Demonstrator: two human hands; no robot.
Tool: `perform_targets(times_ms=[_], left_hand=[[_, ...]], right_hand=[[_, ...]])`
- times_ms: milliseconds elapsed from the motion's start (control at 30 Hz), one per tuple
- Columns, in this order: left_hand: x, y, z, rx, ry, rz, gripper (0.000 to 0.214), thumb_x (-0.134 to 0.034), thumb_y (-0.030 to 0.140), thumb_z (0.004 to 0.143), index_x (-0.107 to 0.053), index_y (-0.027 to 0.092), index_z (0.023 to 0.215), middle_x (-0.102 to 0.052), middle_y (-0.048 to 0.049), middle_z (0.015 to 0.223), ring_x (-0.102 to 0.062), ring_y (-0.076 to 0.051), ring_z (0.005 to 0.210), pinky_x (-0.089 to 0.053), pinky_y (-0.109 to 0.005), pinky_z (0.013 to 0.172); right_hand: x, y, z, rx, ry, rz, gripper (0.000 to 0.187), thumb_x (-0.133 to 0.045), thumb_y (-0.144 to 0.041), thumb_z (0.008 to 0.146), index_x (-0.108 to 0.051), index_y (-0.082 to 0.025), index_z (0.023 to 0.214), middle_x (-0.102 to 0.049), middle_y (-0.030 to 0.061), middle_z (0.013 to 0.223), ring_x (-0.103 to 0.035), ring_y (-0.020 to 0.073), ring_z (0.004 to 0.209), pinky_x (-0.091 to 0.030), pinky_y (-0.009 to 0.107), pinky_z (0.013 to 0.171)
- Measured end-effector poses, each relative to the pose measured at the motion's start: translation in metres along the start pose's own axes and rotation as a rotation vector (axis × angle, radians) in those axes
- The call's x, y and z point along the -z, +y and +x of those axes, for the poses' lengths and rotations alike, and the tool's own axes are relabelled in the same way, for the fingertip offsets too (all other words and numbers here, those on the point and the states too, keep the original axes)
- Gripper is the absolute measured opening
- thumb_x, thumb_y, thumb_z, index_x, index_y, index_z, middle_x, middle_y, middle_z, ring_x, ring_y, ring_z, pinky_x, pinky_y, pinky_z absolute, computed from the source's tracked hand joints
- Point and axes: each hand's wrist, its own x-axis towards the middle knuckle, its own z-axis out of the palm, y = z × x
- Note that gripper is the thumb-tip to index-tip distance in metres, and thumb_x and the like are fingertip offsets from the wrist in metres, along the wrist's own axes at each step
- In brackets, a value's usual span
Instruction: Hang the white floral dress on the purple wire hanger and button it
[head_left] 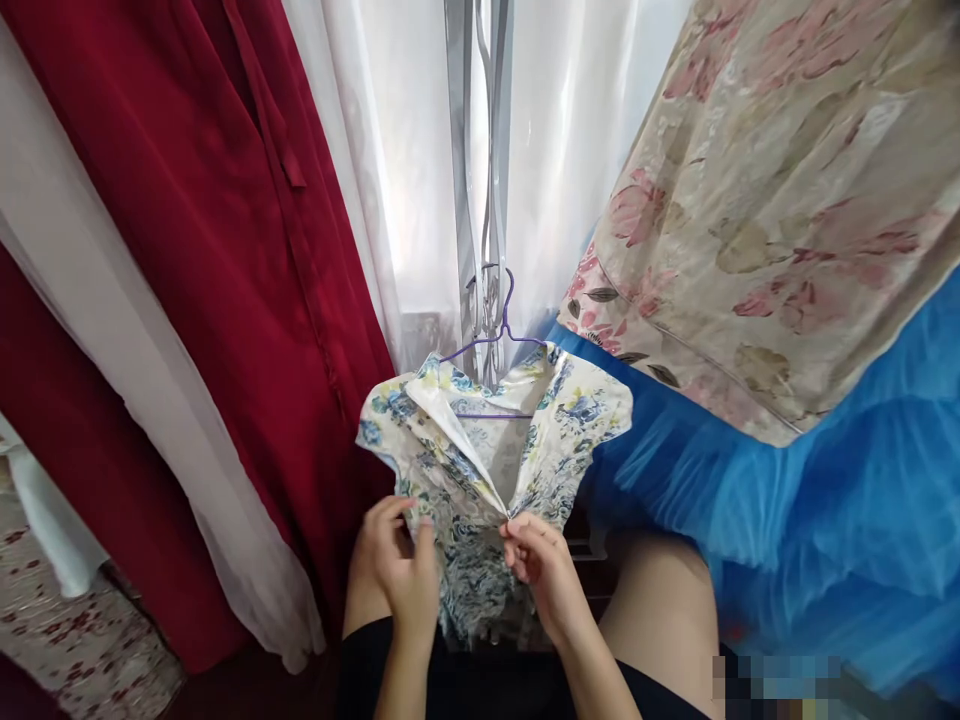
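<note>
A small cap-sleeved floral dress (450, 480), white with blue and yellow flowers, hangs on a purple hanger (508, 318). Its front parts in a deep V that shows a pale lining. At the bottom point of that V, my right hand (544, 565) pinches the dress between thumb and fingers; any zipper pull there is too small to make out. My left hand (401, 565) is at the dress's left side, thumb and fingers apart, fingertips at the fabric's edge. Below the waist, the ruffled skirt is partly hidden behind my hands.
White looped straps (480, 200) hang down behind the hanger, in front of a white curtain (405, 130). Long red fabric (247, 250) drapes on the left. A pink-flowered cream garment (750, 220) and blue tulle (840, 520) fill the right. My bare knee (660, 600) is below.
</note>
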Motion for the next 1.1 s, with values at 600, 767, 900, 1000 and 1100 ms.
perform_targets(times_ms=[600, 767, 900, 1000, 1100], left_hand=[[-0.036, 0.053, -0.017, -0.289, -1.059, 0.342, 0.027, -0.049, 0.001, 0.083, -0.064, 0.023, 0.089, -0.068, -0.0074, 0.093, -0.065, -0.024, 0.076, -0.038, -0.030, 0.062], [-0.041, 0.064, 0.040, -0.311, -1.004, 0.155, 0.028, -0.058, 0.017, 0.093, -0.067, 0.026, 0.118, -0.071, -0.0067, 0.104, -0.068, -0.023, 0.089, -0.049, -0.032, 0.080], [-0.063, 0.095, 0.107, -0.385, -0.672, -0.013, 0.044, -0.049, 0.024, 0.102, -0.051, 0.026, 0.146, -0.070, -0.0039, 0.097, -0.066, -0.018, 0.084, -0.052, -0.031, 0.082], [-0.083, 0.117, 0.137, -0.565, -0.668, 0.005, 0.027, -0.049, 0.024, 0.103, -0.068, 0.022, 0.123, -0.071, -0.0032, 0.096, -0.066, -0.017, 0.087, -0.050, -0.029, 0.083], [-0.094, 0.132, 0.140, -0.658, -0.633, 0.033, 0.021, -0.052, 0.026, 0.102, -0.071, 0.018, 0.098, -0.070, -0.0032, 0.089, -0.064, -0.016, 0.083, -0.049, -0.028, 0.080]], right_hand=[[-0.058, -0.177, 0.084, 0.359, -0.051, -0.102, 0.020, -0.073, -0.030, 0.072, -0.070, -0.012, 0.066, -0.066, 0.0038, 0.060, -0.034, 0.0035, 0.040, -0.019, 0.021, 0.039], [-0.058, -0.171, 0.073, 0.316, -0.106, -0.143, 0.018, -0.068, -0.032, 0.076, -0.071, -0.014, 0.077, -0.065, 0.0004, 0.056, -0.040, 0.0058, 0.039, -0.020, 0.020, 0.039], [-0.055, -0.161, 0.057, 0.386, -0.107, -0.224, 0.017, -0.067, -0.034, 0.079, -0.067, -0.019, 0.073, -0.062, -0.0023, 0.051, -0.041, 0.0068, 0.040, -0.024, 0.021, 0.042], [-0.054, -0.161, 0.057, 0.478, -0.125, -0.298, 0.019, -0.065, -0.036, 0.083, -0.064, -0.019, 0.073, -0.060, -0.0028, 0.051, -0.041, 0.0074, 0.041, -0.027, 0.022, 0.044], [-0.048, -0.157, 0.067, 0.568, -0.098, -0.384, 0.023, -0.066, -0.037, 0.084, -0.059, -0.020, 0.070, -0.055, -0.0040, 0.051, -0.040, 0.0082, 0.045, -0.027, 0.023, 0.047]])
